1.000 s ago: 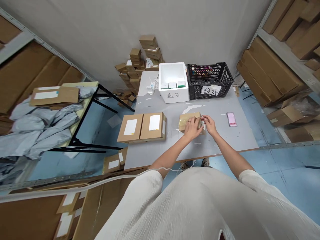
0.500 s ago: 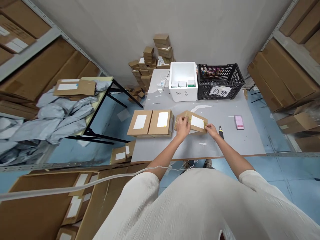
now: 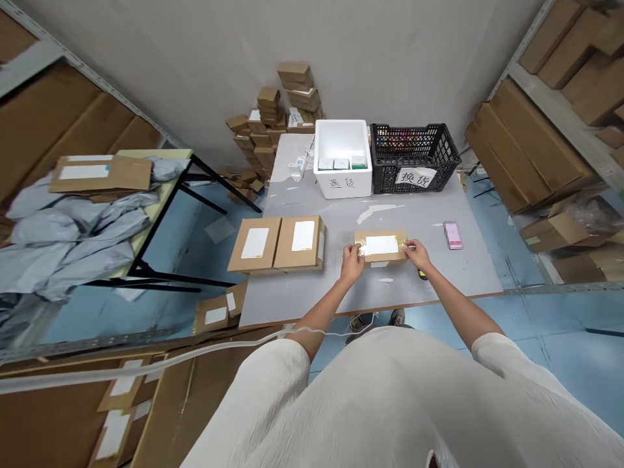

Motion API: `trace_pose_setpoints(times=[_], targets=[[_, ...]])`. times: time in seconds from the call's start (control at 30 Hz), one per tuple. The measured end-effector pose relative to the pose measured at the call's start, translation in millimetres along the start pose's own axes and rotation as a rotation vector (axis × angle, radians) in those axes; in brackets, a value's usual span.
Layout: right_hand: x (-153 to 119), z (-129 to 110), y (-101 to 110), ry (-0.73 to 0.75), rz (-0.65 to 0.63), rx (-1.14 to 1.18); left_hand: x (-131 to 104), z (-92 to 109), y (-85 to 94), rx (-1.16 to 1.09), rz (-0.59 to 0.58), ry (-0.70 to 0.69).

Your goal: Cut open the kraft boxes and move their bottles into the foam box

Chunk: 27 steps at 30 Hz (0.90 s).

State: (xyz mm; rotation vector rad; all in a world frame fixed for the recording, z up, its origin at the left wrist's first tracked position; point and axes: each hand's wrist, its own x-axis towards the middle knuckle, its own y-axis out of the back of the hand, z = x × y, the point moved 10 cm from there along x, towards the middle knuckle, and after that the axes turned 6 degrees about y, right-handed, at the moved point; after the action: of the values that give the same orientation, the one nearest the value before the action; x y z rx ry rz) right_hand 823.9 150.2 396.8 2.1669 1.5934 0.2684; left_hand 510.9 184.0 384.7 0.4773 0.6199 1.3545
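Observation:
A small cardboard box [image 3: 363, 236] with a white label and shiny tape lies on the grey table [image 3: 336, 299], its long side facing me. My left hand [image 3: 351, 261] grips its left end, fingers closed at the front corner. At the opposite end my right hand [image 3: 417, 255] pinches the right edge. Partly covered by my right hand, a yellow and black box cutter [image 3: 422, 275] lies on the table. To the left, two larger labelled cardboard boxes, a left one [image 3: 235, 259] and a right one [image 3: 287, 253], sit side by side.
At the table's back stand a white foam box [image 3: 343, 184] with small packs inside and a black plastic crate [image 3: 414, 177]. A phone [image 3: 453, 235] lies on the right. Grey parcel bags [image 3: 82, 227] cover a side table. A white cable [image 3: 195, 351] crosses near my left arm.
The small box has turned from a slant to square with the table edge. My left hand has moved from its top to its front left corner. The view has shifted somewhat.

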Motion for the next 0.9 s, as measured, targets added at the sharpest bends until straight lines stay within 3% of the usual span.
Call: trace_pose_setpoints(times=[0.23, 0.37, 0.47, 0.6, 0.9], targets=[[-7.2, 17.8, 24.5, -0.028, -0.002, 0.013, -8.9, 8.0, 2.9, 0.093, 0.029, -0.011], [-16.3, 54.1, 49.5, -0.137, 0.036, -0.149, -21.4, 32.4, 11.9, 0.204, 0.071, -0.089], [-20.0, 82.8, 58.0, -0.241, 0.011, -0.288, -32.1, 56.9, 4.6, 0.278, 0.008, -0.220], [-17.9, 108.8, 52.8, -0.333, -0.058, -0.457, -42.5, 72.6, -12.4, 0.359, -0.087, -0.325], [-8.9, 133.7, 30.9, -0.261, -0.192, -0.666, -46.1, 66.6, -32.5, 0.466, -0.173, -0.308]])
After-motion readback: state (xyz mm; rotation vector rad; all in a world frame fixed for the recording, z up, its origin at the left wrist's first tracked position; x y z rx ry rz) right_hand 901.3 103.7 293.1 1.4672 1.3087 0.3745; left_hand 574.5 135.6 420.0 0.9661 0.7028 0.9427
